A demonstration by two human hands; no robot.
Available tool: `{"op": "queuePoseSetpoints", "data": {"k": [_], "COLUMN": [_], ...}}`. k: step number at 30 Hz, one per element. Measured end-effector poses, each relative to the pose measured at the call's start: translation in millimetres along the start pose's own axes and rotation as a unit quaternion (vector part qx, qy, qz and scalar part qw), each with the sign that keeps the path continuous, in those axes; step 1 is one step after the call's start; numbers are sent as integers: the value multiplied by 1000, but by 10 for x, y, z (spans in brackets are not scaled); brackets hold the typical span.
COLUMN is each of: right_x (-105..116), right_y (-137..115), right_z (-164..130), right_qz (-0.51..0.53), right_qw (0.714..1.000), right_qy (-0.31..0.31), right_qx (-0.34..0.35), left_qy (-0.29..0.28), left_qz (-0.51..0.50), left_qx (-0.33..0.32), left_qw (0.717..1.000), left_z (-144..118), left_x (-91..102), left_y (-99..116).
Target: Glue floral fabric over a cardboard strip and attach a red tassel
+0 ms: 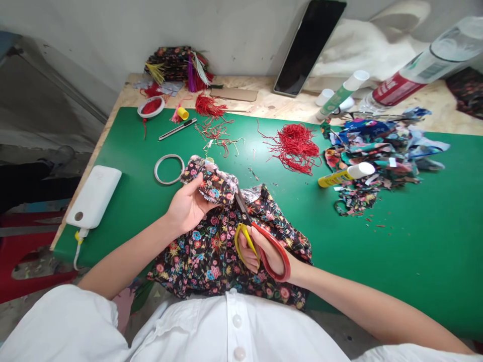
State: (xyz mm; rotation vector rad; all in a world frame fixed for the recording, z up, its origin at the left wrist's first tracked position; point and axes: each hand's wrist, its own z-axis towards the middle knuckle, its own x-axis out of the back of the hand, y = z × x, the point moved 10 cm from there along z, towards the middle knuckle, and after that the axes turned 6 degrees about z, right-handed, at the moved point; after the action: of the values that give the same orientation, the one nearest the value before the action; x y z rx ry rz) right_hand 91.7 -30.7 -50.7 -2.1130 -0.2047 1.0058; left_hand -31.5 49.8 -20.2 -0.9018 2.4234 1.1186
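While left hand (187, 206) pinches one floral cloth (211, 246), right hand (264, 251) grips one scissors (252, 231).

left hand (187, 205): pinching up a fold of the floral cloth (211, 246)
right hand (264, 251): fingers through the scissors (256, 236), blades at the fold
mat (396, 236): red threads (296, 143), glue stick (345, 174), scraps (377, 146), ring (169, 169)
left edge: white power bank (94, 196)

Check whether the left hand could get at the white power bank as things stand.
Probably not at once: the left hand is pinching the floral fabric. The way to the power bank over the green mat looks open.
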Motion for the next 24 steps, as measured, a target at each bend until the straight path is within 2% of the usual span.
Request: {"op": "queuePoseSetpoints", "data": {"k": [5, 12, 24], "right_x": [-50, -42, -17], "right_y": [-32, -10, -23], "right_z": [-19, -19, -20], "right_qz": [25, 34, 37], "right_qw": [999, 999, 998], "right_qy": [-28, -37, 15], "right_qx": [2, -3, -56], "left_qy": [-12, -2, -29], "left_qz": [12, 51, 100], "left_qx": [3, 45, 47], "left_qw": [1000, 998, 993], "left_z": [38, 39, 38], "left_x": [5, 35, 28], "left_y": [10, -71, 20]}}
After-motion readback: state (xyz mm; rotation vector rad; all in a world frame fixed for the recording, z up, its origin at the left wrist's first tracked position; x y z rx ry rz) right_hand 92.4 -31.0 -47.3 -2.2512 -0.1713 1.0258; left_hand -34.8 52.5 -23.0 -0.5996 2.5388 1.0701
